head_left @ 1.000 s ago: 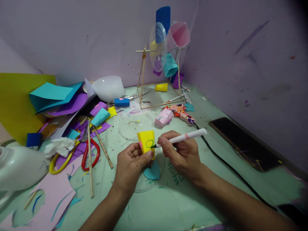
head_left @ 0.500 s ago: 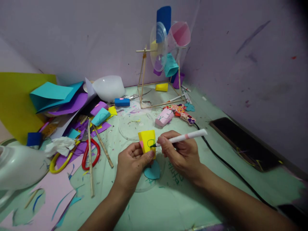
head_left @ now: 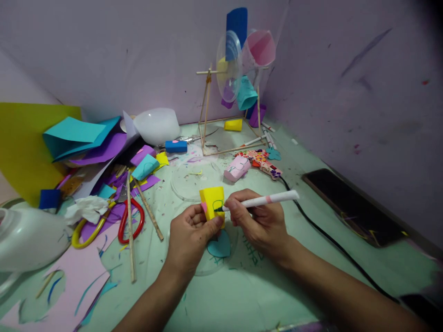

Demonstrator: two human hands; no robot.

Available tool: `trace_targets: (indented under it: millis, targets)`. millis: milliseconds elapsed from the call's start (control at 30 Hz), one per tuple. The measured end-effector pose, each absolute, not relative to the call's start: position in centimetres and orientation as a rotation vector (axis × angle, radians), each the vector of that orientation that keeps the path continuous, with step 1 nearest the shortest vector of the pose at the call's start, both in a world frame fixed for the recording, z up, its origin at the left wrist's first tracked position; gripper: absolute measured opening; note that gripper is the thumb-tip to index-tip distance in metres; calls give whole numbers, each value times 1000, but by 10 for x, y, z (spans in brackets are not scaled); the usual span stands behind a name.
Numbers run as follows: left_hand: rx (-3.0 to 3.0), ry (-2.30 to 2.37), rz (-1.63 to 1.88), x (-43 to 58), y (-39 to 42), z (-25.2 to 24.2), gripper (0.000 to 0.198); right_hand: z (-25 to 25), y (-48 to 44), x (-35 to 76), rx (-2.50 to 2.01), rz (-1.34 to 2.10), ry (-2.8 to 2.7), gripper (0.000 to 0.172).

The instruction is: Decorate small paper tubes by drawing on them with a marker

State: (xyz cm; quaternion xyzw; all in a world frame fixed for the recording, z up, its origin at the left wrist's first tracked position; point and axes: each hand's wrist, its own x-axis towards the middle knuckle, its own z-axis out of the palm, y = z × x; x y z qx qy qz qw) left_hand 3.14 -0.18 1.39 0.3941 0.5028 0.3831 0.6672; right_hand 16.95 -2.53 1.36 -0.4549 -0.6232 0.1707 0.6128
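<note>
Between thumb and fingers, my left hand [head_left: 192, 235] grips a small yellow paper cup [head_left: 212, 197] with a pink patch on its left side. My right hand [head_left: 258, 221] holds a white marker pen [head_left: 273, 198] with a pink band. Its dark green tip touches the cup's front, where a rounded green outline shows. Just below the cup lies a blue paper heart [head_left: 219, 244], over a clear plastic disc on the green table. A pale pink paper cup [head_left: 237, 168] with green marks lies on its side beyond my right hand.
Scissors [head_left: 131, 221], thin sticks [head_left: 148, 210] and paper scraps crowd the left. Behind stands a stick frame [head_left: 206, 106] bearing a clear wheel with coloured paper cups. A patterned glue gun [head_left: 265, 163] trails a black cord [head_left: 321, 230] rightward. A dark phone [head_left: 349, 207] lies near the wall.
The green outline on the yellow cup has grown, with a more squared line at its top. The pen tip has shifted slightly left on the cup. Both hands keep their holds.
</note>
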Motion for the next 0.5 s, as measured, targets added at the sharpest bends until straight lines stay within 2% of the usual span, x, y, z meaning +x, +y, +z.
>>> trace_targets:
  millis: [500]
  targets:
    - [906, 1122, 875, 32, -2, 14, 43, 13, -25, 169, -1046, 423, -1426, 13]
